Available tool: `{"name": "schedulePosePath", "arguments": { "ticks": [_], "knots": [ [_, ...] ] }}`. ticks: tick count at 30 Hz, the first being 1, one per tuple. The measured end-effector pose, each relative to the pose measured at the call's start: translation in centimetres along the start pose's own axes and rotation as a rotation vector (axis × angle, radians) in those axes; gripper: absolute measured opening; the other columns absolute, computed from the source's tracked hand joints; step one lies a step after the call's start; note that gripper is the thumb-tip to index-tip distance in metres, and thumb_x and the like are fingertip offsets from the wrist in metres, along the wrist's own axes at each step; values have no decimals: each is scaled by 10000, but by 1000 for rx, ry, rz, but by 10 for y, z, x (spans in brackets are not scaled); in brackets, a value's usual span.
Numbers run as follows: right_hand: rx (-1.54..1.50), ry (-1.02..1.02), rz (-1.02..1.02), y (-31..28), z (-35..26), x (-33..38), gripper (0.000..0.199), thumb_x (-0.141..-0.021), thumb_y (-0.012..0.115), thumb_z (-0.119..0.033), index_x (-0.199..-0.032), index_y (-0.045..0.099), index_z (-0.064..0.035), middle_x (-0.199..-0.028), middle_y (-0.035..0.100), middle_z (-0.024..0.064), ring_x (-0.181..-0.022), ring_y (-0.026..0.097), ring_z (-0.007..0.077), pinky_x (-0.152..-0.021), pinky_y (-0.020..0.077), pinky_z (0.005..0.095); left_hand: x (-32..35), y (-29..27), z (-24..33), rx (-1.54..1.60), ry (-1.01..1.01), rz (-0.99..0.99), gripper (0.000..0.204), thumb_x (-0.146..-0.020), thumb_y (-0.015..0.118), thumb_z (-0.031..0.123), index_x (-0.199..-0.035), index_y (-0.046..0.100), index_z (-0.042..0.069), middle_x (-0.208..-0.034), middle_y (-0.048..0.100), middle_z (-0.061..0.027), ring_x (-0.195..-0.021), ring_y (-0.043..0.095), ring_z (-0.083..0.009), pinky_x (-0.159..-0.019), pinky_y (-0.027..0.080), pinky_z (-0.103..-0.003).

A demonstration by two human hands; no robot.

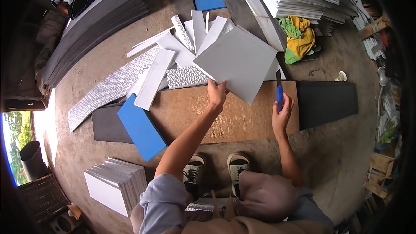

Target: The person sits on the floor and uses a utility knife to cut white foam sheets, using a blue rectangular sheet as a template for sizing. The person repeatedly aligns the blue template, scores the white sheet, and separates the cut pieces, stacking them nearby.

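Between the thumb and fingers of the left hand (217, 94), a grey sheet (238, 63) is pinched by its near-left edge, spreading ahead of them and to their right; whether it rests on the white offcuts (155, 80) beyond cannot be told. The fingers of the right hand (283, 112) are curled around a blue knife (280, 92), its bare blade (278, 77) pointing away from them, just right of the sheet. Held by one edge only, the sheet could twist, and its far side could catch the offcuts heaped ahead of the left fingers. The exposed blade seems the main hazard: a careless closing of the hands could nick the sheet or the left fingers. Loose offcuts sliding onto the board (247, 123) beneath both hands could leave an uneven base.
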State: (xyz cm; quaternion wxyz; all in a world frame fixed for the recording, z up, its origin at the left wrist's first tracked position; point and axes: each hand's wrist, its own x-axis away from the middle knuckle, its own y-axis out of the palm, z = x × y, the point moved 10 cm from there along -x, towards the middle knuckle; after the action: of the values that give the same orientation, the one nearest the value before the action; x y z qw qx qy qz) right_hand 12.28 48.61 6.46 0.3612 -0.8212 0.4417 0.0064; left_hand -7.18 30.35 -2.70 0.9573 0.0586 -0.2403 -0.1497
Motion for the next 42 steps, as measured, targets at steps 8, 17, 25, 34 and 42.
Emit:
{"name": "schedulePosePath", "arguments": {
  "ticks": [8, 17, 25, 34, 42],
  "knots": [
    [-167, -40, 125, -56, -66, -44, 341, -802, 503, -42, -1133, 421, -25, -879, 470, 103, -723, 447, 190, -638, 394, 320, 57, -135, 82, -441, 242, 157, 462, -905, 368, 113, -1314, 157, 89, -970, 562, -140, -809, 540, -146, -683, 440, -277],
    [-269, -248, -601, 112, -139, 47, 373, -760, 516, -15, -1116, 404, -8, -973, 484, 162, -892, 509, 283, -751, 424, 347, 118, -337, 66, -905, 184, 606, 994, -691, 689, 326, -1353, -30, 141, -1289, 236, -263, -1151, 287, -410, -961, 238, -479],
    [-118, -313, -716, 209, -92, 115, 440, -734, 521, -22, -1134, 340, -13, -978, 423, 192, -891, 469, 327, -758, 405, 391, 186, -397, -40, -714, -304, 823, 968, -666, 689, 390, -1335, 13, 207, -1310, 133, -224, -1128, 317, -428, -893, 326, -499],
    [16, -417, -678, 218, -96, 133, 555, -711, 568, -4, -1196, 299, -30, -1083, 397, 195, -973, 440, 362, -836, 379, 405, 221, -400, 40, -32, 524, 867, 330, -738, 682, 152, -991, 527, 6, -850, 569, -59, -751, 539, -111, -678, 425, -210],
    [-57, -103, -322, 161, -36, 77, 467, -733, 541, -6, -1159, 350, -18, -1041, 441, 183, -975, 454, 332, -816, 390, 388, 274, -405, 180, 75, 929, 957, 212, -829, 581, 227, -894, 539, 29, -761, 548, -5, -698, 491, -62, -640, 405, -190]
  ]
}}
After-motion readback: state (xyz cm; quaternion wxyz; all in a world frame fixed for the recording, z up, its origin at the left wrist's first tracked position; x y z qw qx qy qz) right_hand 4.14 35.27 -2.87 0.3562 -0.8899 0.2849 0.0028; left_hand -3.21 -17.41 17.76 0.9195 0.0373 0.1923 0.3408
